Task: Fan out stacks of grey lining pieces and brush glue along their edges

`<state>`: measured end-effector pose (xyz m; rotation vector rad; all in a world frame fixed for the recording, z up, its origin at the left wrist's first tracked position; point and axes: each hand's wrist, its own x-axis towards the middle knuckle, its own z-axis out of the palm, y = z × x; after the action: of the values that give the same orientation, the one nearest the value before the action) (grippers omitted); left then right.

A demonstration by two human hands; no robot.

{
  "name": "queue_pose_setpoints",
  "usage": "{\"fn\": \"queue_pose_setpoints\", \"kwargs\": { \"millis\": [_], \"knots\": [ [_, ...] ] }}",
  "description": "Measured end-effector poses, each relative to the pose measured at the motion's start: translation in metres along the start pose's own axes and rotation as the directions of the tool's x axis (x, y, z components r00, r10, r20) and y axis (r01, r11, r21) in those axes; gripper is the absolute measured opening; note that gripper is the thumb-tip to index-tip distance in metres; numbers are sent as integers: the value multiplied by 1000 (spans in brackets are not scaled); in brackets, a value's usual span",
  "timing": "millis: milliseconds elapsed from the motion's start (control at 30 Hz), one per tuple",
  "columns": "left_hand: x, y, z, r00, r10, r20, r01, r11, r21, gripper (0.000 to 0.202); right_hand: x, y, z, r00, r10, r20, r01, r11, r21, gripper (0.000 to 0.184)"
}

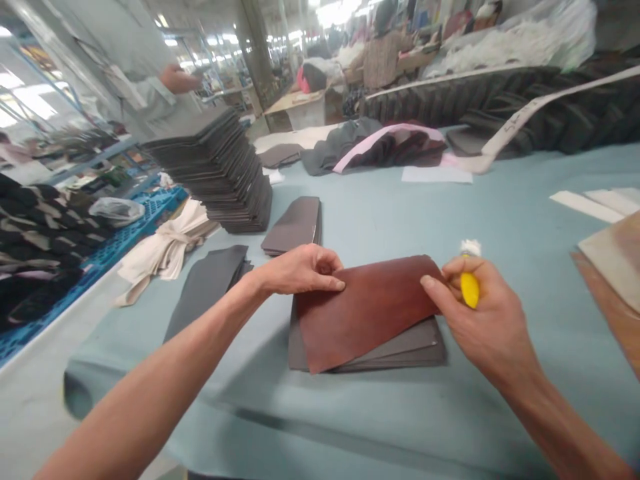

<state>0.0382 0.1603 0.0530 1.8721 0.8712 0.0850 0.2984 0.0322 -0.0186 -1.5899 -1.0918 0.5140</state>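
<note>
A reddish-brown sheet [370, 310], smooth like leather or card, slants over a small stack of dark grey panels [410, 353]. At its upper left corner, my left hand [305, 270] pinches it between thumb and fingers. My right hand [485, 313] grips the upper right corner the same way. Tucked in the fingers of that hand is a yellow-handled tool [470, 289] with a white, ragged tip, perhaps a small brush. Much of the grey stack is hidden beneath the sheet.
Behind my left hand lie more grey panels [295, 227] and a tall stack [215, 167]. Dark pieces [205, 287] rest at left, beside tied cream cloth strips [160, 247]. White strips [595, 203] lie at right on the blue-green table cover [380, 220]. A person stands back left.
</note>
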Motion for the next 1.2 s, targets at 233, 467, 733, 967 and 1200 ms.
{"fn": "queue_pose_setpoints", "kwargs": {
  "millis": [233,467,733,967,1200],
  "knots": [
    [-16,2,-1,991,51,-120,-56,998,-33,29,0,-14,4,995,-41,-96,37,998,-45,47],
    [-40,-3,1,995,26,-97,-47,974,-223,38,1,-32,4,987,-55,-150,60,998,26,48],
    [-56,0,18,1000,22,-7,-24,978,-206,38,-2,-38,14,993,-78,-93,81,996,27,53],
    [-73,5,24,986,12,-167,-34,991,-129,36,-9,-43,20,987,-115,-110,122,990,65,49],
    [-98,4,-51,833,-70,-548,163,979,122,41,-39,-28,11,871,-490,40,483,838,-254,24]
  ]
}}
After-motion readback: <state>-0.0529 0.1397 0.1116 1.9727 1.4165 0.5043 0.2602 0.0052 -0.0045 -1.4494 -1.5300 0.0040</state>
